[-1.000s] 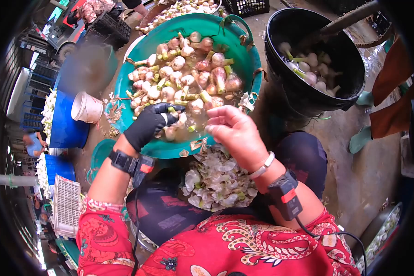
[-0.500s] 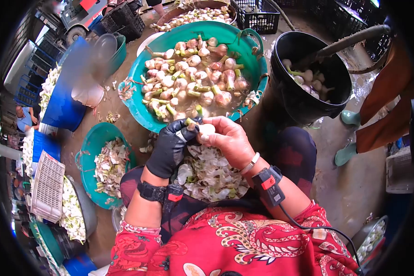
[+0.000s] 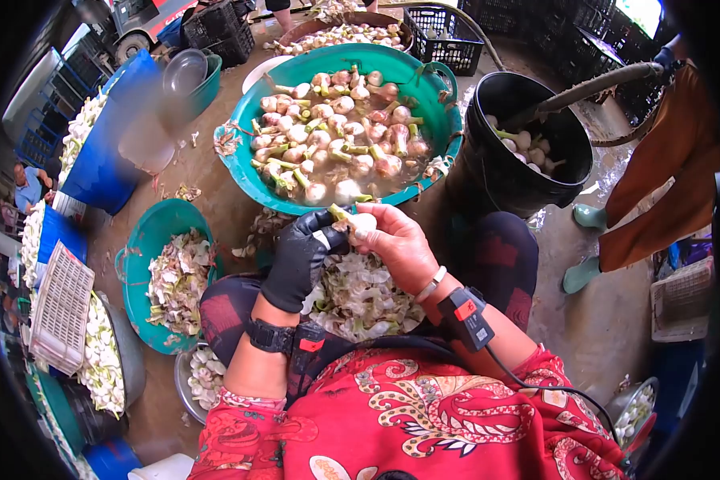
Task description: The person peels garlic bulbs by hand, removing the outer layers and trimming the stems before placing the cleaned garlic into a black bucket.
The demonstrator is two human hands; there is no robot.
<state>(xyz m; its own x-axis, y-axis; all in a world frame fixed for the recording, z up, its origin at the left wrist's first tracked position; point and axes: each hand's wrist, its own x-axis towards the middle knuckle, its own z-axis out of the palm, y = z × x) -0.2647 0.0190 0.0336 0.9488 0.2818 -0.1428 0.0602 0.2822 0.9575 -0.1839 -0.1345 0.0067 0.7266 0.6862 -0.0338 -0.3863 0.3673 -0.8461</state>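
Observation:
Both hands meet around one garlic bulb (image 3: 364,225), pale and peeled-looking, with a short greenish stem pointing up and left. My left hand (image 3: 300,256), in a black glove, is closed around its stem side; its fingertips are partly hidden. My right hand (image 3: 408,254), bare with a white band at the wrist, pinches the bulb between thumb and fingers. Beneath them a heap of garlic skins (image 3: 366,300) lies in my lap. Just ahead stands a large green tub (image 3: 236,172) where unpeeled garlic bulbs (image 3: 320,140) sit in murky water.
A black bucket (image 3: 488,172) with garlic and a hose stands right of the tub. At left are a green basin (image 3: 140,276) of skins and a metal bowl (image 3: 186,382) of white garlic. A person in brown trousers (image 3: 656,204) stands at right.
The view has shifted slightly, bringing the metal bowl by my left arm further into sight. The bulb's stem has tilted in my fingers, and both hands still hold it.

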